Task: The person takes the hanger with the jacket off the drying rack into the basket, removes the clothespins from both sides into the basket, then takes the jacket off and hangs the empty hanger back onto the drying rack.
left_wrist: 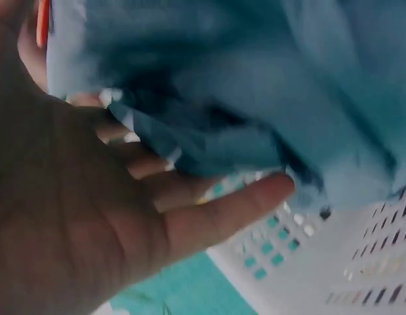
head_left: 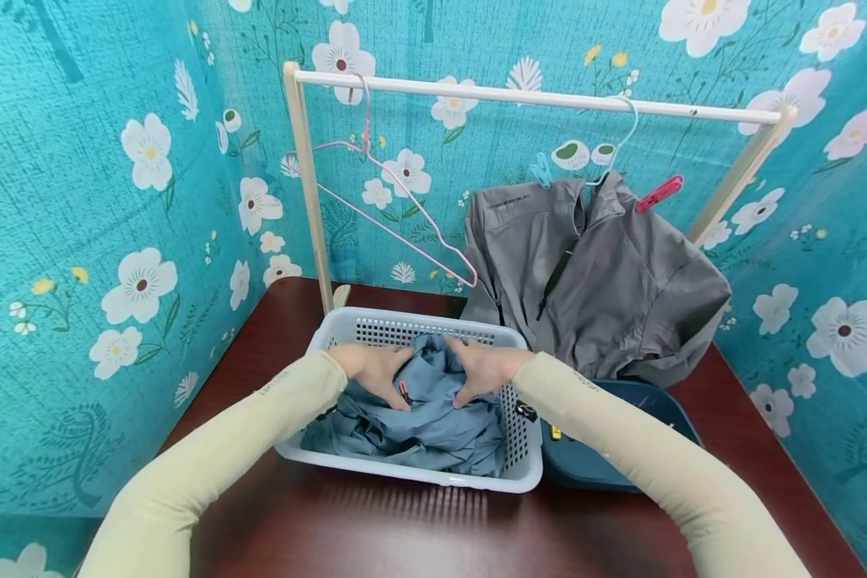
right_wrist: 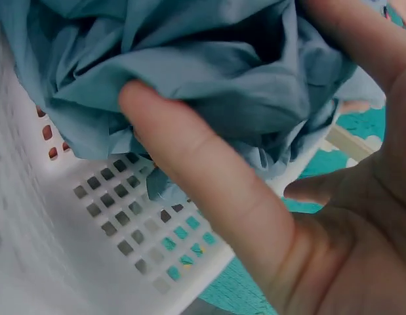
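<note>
A blue-grey garment (head_left: 441, 425) lies bunched up in a white plastic basket (head_left: 405, 466) on the table. My left hand (head_left: 376, 371) is at the left side of the raised middle of the cloth, fingers spread. In the left wrist view its thumb (left_wrist: 235, 210) lies straight along the fabric (left_wrist: 255, 118). Opposite it, my right hand (head_left: 486, 369) is spread against the garment's right side. The right wrist view has that thumb (right_wrist: 196, 147) stretched out and touching the folds (right_wrist: 209, 72). A small red piece (head_left: 405, 391) shows beside the left thumb.
Behind the basket stands a wooden rack (head_left: 535, 92) with an empty pink hanger (head_left: 412, 193). A grey jacket (head_left: 607, 281) hangs on a blue hanger, with a blue peg (head_left: 542, 170) and a red peg (head_left: 660, 193). A dark blue tray (head_left: 585, 466) sits right of the basket.
</note>
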Action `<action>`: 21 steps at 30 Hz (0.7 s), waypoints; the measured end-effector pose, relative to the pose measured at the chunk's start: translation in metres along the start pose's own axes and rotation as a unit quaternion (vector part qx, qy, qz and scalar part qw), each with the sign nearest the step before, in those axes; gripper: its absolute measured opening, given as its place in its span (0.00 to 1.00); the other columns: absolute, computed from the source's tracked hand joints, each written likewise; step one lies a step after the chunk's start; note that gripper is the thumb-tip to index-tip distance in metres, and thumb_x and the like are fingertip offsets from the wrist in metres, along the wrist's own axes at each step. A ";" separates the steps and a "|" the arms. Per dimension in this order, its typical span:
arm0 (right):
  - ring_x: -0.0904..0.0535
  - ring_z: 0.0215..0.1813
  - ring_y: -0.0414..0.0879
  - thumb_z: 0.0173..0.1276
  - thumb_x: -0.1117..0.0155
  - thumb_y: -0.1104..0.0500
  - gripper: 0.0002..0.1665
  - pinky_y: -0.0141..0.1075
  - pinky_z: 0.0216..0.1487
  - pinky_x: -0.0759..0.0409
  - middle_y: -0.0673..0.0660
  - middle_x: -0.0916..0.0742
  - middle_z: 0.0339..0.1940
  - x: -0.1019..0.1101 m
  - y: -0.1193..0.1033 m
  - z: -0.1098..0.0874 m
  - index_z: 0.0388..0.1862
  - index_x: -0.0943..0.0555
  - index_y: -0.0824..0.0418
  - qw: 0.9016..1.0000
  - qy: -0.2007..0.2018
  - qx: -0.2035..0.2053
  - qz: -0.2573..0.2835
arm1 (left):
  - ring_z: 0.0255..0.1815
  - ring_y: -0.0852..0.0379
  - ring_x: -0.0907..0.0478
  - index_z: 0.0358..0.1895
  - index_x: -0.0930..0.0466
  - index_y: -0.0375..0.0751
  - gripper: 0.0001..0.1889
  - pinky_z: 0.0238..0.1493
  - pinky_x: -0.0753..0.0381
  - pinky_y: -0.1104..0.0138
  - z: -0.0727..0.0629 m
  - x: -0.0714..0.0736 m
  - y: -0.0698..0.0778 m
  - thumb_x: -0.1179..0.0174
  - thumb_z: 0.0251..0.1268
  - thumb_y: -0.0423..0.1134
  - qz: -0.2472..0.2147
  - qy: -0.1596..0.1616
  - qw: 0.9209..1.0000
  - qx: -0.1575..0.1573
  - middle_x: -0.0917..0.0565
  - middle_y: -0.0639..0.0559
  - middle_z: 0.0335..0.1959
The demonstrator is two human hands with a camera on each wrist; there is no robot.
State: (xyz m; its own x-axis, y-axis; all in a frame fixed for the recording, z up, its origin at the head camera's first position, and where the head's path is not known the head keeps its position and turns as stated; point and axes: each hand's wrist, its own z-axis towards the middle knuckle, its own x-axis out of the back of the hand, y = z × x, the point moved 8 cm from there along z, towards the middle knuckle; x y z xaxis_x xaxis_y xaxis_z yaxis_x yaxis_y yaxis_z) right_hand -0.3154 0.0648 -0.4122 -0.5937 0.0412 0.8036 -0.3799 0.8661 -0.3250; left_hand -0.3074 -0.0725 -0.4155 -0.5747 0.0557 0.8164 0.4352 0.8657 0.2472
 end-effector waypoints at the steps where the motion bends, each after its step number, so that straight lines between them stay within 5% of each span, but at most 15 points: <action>1: 0.17 0.36 0.52 0.56 0.28 0.44 0.66 0.45 0.36 0.19 0.65 0.49 0.75 -0.002 0.000 0.003 0.78 0.64 0.52 1.000 -0.008 -0.004 0.008 | 0.73 0.47 0.49 0.76 0.61 0.42 0.58 0.67 0.43 0.57 0.002 -0.004 0.001 0.39 0.51 0.68 0.026 -0.002 1.000 0.008 0.49 0.41 0.74; 5: 0.18 0.23 0.50 0.57 0.28 0.45 0.63 0.41 0.27 0.19 0.65 0.42 0.74 -0.009 -0.001 0.016 0.78 0.60 0.53 0.999 -0.034 -0.019 -0.008 | 0.70 0.46 0.43 0.76 0.60 0.44 0.57 0.65 0.39 0.57 0.011 -0.016 0.002 0.38 0.51 0.67 0.089 -0.006 0.995 0.034 0.45 0.42 0.73; 15: 0.18 0.21 0.49 0.55 0.27 0.43 0.59 0.36 0.22 0.21 0.66 0.35 0.70 -0.024 -0.005 0.029 0.76 0.50 0.59 0.996 -0.053 -0.027 -0.065 | 0.71 0.44 0.45 0.76 0.57 0.46 0.55 0.65 0.40 0.55 0.025 -0.036 0.001 0.38 0.51 0.67 0.151 -0.027 0.987 0.052 0.43 0.42 0.71; 19: 0.17 0.35 0.48 0.54 0.28 0.40 0.61 0.40 0.28 0.19 0.65 0.40 0.73 -0.016 -0.002 0.020 0.77 0.52 0.54 0.997 -0.059 -0.022 -0.033 | 0.71 0.47 0.45 0.76 0.55 0.46 0.54 0.65 0.41 0.56 0.023 -0.027 -0.004 0.39 0.51 0.68 0.113 -0.025 0.993 0.038 0.43 0.44 0.72; 21: 0.21 0.52 0.50 0.54 0.30 0.36 0.62 0.42 0.42 0.20 0.62 0.42 0.74 -0.008 -0.003 0.012 0.78 0.53 0.53 0.998 -0.054 -0.006 -0.040 | 0.72 0.48 0.45 0.76 0.53 0.44 0.53 0.66 0.42 0.57 0.018 -0.018 -0.007 0.39 0.52 0.67 0.074 -0.020 0.997 0.021 0.43 0.45 0.72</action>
State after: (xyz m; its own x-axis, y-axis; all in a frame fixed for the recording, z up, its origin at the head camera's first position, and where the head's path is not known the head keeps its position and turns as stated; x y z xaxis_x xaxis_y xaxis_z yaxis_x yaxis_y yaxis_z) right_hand -0.3180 0.0563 -0.4240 -0.6360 -0.0813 0.7674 -0.4200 0.8707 -0.2558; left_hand -0.3122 -0.0705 -0.4411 -0.5338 0.2027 0.8210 0.4878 0.8668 0.1032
